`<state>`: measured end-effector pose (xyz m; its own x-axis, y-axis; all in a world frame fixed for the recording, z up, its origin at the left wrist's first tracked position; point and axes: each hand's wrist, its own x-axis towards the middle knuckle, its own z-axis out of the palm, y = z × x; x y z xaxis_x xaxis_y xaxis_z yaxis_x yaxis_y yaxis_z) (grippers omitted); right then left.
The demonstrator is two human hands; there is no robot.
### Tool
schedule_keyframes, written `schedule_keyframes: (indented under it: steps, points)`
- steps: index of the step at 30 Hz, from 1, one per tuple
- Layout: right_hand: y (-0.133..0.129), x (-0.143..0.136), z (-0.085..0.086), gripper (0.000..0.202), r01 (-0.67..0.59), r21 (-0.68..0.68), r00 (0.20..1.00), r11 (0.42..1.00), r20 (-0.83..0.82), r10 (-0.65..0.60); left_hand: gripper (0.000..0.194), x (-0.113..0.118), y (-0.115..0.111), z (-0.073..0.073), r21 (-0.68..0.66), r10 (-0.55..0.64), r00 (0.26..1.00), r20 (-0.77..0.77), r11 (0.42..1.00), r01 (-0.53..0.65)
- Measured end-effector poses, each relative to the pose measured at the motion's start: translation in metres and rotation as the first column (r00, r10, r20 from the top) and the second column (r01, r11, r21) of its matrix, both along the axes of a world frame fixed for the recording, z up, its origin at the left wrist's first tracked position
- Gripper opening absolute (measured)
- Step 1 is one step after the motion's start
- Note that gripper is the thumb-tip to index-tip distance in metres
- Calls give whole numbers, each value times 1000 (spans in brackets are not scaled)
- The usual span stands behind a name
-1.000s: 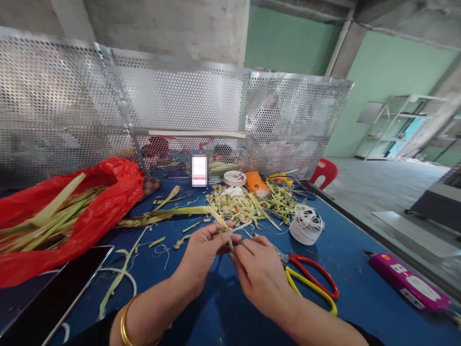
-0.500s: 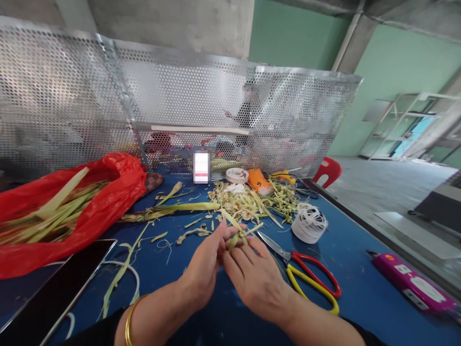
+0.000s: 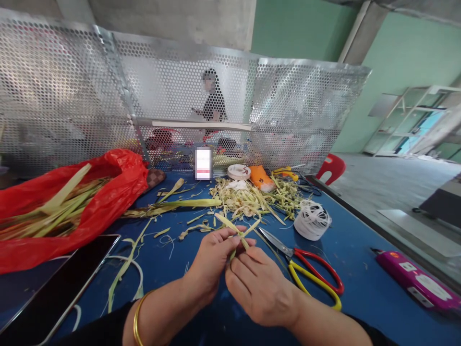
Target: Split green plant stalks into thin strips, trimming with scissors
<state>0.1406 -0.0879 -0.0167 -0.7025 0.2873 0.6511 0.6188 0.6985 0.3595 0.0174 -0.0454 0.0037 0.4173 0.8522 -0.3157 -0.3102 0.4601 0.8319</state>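
Pale green leaf strips [image 3: 227, 222] cross in a small knot between my two hands, above the blue table. My left hand [image 3: 212, 257] pinches the crossing from the left, thumb and fingers closed on it. From the right, my right hand [image 3: 257, 283] has its fingers curled round a strip end that points down toward me. One strip end sticks out up and left, another up and right. Scissors [image 3: 288, 252] with one red and one yellow handle lie just right of my right hand, blades toward the strips.
A red bag [image 3: 126, 168] of leaves and a dark tablet [image 3: 61, 293] lie left. Ahead are leaf scraps [image 3: 245, 199], a tape roll [image 3: 238, 172] and a lit phone [image 3: 203, 163] before a perforated metal screen [image 3: 173, 86]. White twine [image 3: 311, 221] and a purple device [image 3: 414, 278] are right.
The strips now cross in a clearer X, and my right hand has turned, its fingers more curled. The view has shifted slightly. Behind the screen, a person has moved left.
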Motion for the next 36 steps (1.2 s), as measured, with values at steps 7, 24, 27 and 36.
schedule_keyframes:
  steps: [7,24,27,36]
  points:
    - [1,-3,-7,26,-4,25,994,1000,106,1,28,1,0,-7,-57,6,1000,19,998,-5]
    - [29,38,10,14,114,-648,803,754,-387,-453,29,-11,22,0,179,-109,951,-288,970,166]
    - [27,34,7,20,134,-622,809,771,-381,-447,23,-10,25,-1,203,-103,936,-337,963,179]
    - [27,34,16,12,-133,-781,689,610,-515,-510,26,-7,10,1,236,-274,799,-535,860,453]
